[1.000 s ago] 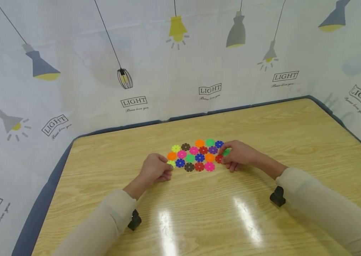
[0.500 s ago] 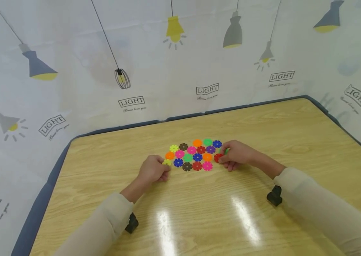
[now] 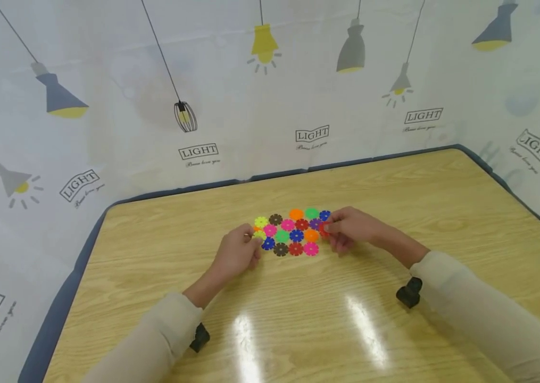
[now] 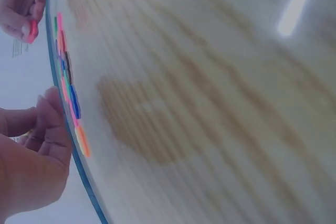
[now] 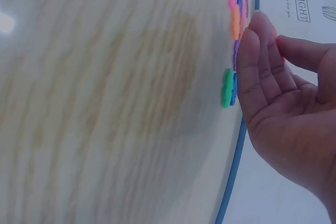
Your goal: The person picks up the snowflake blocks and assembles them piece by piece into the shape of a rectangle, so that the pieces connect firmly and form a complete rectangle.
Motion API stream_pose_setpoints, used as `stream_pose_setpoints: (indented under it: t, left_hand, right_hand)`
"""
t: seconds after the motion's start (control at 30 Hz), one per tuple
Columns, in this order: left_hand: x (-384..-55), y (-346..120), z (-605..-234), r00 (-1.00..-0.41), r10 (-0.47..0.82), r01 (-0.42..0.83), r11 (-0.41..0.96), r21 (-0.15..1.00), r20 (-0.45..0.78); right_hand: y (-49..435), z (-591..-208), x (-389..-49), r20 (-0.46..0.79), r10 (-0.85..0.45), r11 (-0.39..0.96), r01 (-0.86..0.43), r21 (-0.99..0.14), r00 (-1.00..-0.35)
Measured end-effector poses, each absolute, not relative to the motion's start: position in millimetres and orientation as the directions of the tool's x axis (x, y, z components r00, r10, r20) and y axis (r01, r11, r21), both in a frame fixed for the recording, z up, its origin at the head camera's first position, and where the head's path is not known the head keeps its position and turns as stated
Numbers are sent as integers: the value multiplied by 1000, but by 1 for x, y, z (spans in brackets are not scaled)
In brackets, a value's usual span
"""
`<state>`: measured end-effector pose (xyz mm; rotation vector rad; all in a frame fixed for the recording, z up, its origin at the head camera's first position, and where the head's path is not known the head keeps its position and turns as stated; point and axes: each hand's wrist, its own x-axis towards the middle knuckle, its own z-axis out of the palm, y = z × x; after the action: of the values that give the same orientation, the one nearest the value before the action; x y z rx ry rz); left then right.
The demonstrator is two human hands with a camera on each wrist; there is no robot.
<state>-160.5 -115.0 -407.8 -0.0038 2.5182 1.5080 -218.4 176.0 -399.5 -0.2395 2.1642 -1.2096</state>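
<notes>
My left hand (image 3: 238,249) pinches a yellow notched disc (image 3: 259,235) between thumb and fingers at the left end of a group of flat, coloured discs. At the other end, my right hand (image 3: 356,229) pinches a red notched disc (image 3: 324,230) by its edge; its red edge (image 4: 32,31) also shows in the left wrist view. Between the hands lie a green disc (image 3: 282,236), a blue disc (image 3: 297,235), a pink disc (image 3: 311,249) and several more in close rows. An orange disc (image 3: 256,229) is mostly hidden behind the held yellow one.
The discs lie on a wood-grain table (image 3: 308,308) with a dark blue edge (image 3: 183,189). A white cloth (image 3: 241,106) printed with lamps stands behind it. Black wrist mounts (image 3: 409,292) hang under both sleeves.
The yellow disc has moved with my left hand rightward and away from me, now covering much of the orange disc. My right hand has brought the red disc slightly left and farther from me.
</notes>
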Motion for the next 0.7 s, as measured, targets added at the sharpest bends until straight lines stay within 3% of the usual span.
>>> stream_pose_setpoints:
  t: [0.27,0.7]
  left_hand:
    - [-163,-109,-400,-980,187,22,448,894,-70]
    - [-165,-101,-383,-980,197,27,297,954,-34]
  right_hand:
    - [164,-385,-215,-351,-483,440,124,-890,-802]
    - [134,-365,-204,-300,-525,226,210,-951,-797]
